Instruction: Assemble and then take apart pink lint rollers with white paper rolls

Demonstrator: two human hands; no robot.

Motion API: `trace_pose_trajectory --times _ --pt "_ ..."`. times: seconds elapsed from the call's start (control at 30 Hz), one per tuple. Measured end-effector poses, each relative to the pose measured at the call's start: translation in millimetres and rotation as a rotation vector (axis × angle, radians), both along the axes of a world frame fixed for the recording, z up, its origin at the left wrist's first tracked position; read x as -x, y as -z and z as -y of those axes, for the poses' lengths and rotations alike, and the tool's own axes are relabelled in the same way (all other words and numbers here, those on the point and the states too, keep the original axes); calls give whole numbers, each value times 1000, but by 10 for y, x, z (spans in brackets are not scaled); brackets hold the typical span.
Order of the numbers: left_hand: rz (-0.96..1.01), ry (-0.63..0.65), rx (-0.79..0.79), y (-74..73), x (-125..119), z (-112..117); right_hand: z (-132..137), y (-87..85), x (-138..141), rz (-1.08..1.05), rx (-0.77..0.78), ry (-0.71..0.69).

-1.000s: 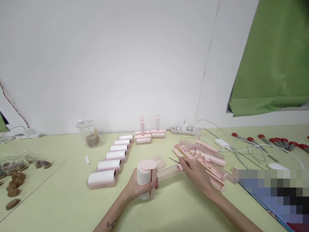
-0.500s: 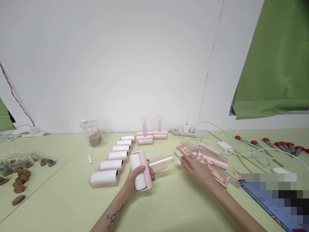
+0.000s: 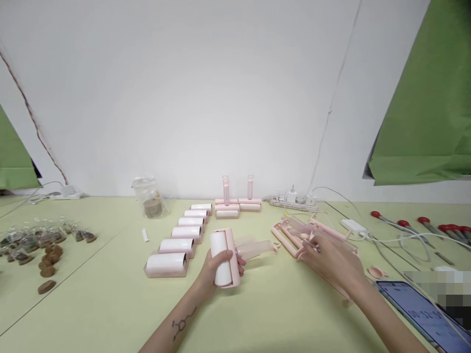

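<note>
My left hand (image 3: 222, 267) grips a lint roller (image 3: 221, 260) with a white roll in a pink frame. Its clear handle (image 3: 255, 250) points right and ends in a small pink loop (image 3: 275, 246). At the right, my right hand (image 3: 327, 255) reaches over a pile of pink lint roller frames (image 3: 290, 238) with clear handles. Its fingers are bent together at the pile, and what they pinch is hidden. Left of the held roller, several white rolls in pink-edged covers (image 3: 167, 264) lie in a slanting row.
Assembled lint rollers (image 3: 227, 212) stand by the wall near a power strip (image 3: 294, 203). A plastic bag (image 3: 150, 201) is at the back left, small domed items (image 3: 33, 240) and brown discs (image 3: 47, 287) far left. Cables, red-ended tools (image 3: 405, 224) and a phone (image 3: 415, 311) occupy the right.
The view has swung slightly left. My right hand has moved from near the handle's end further right over the pile; the pink loop on the handle's end now shows. My left hand keeps its hold.
</note>
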State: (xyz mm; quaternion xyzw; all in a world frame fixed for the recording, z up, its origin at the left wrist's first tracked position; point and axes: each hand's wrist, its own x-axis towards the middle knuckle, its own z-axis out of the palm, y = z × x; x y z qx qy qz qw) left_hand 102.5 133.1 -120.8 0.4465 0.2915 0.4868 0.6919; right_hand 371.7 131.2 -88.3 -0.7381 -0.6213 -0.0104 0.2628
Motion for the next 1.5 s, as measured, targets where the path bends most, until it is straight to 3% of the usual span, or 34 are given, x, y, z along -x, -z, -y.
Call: trace_pose_trajectory --times 0.07,0.17,0.23,0.3,0.47,0.63,0.9,0.97,1.17,1.5 --pt "-73 -5 -47 -1 -27 16 59 -76 70 -99 5 -139" --pt "-181 -34 -110 -10 -85 54 200 -145 310 -202 -43 -454" --pt "-227 -43 -136 -22 -124 85 302 -146 486 -153 -82 -587" --pt "-266 -34 -154 -34 -156 114 382 -117 611 -33 -141 -626" --pt "-395 -28 -195 -20 -194 143 435 -8 675 253 -289 -579" --pt "-590 -73 -331 35 -188 150 401 107 682 418 -248 -578" --pt "-554 130 -257 -62 -197 239 406 176 689 328 -109 -636" --pt "-571 78 -285 -54 -227 244 386 183 706 295 -120 -625" --pt "-630 -280 -268 2 -413 258 289 244 722 193 -156 -566" --pt "-453 -484 -246 -75 -839 243 241 173 656 238 -148 -362"
